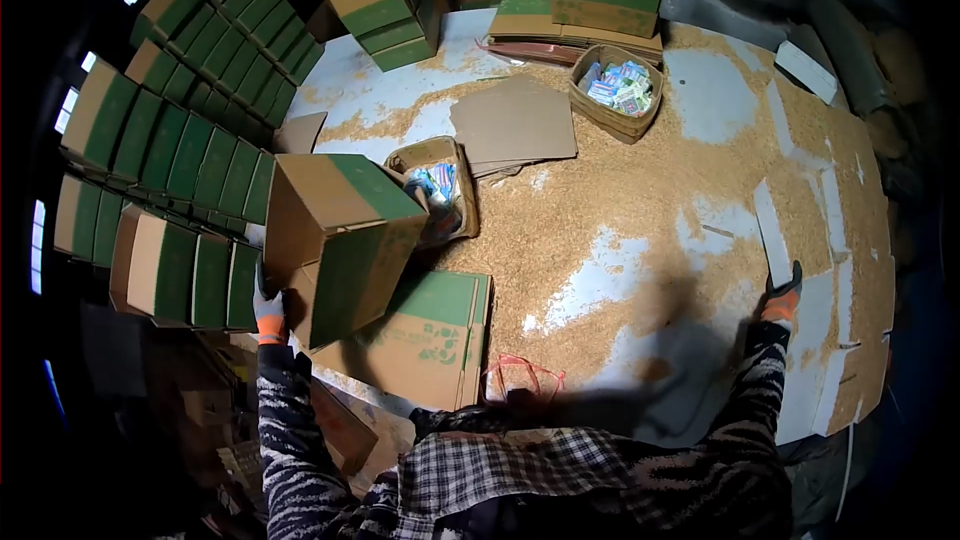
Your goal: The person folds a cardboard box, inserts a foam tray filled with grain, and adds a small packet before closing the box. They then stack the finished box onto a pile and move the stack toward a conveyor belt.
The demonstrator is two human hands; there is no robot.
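Observation:
An open brown-and-green cardboard box (365,275) stands tilted at the left of the table. My left hand (269,306), in a grey and orange glove, is at its lower left edge with the fingers pressed to the cardboard. Far to the right, my right hand (783,298), gloved the same way, is at the edge of a white-sided cardboard piece (771,235); its finger shape is dark and hard to make out. Below the box lie flat folded boxes (430,340). Just behind the box is a basket (462,190) with small colourful packets.
Nested green boxes (170,140) are stacked at the left. Flat cardboard sheets (515,120) and a second basket of packets (617,125) lie farther back. More boxes (385,5) stand at the rear. Red strapping (527,372) lies near the front edge, and sawdust-like crumbs cover much of the table (712,100).

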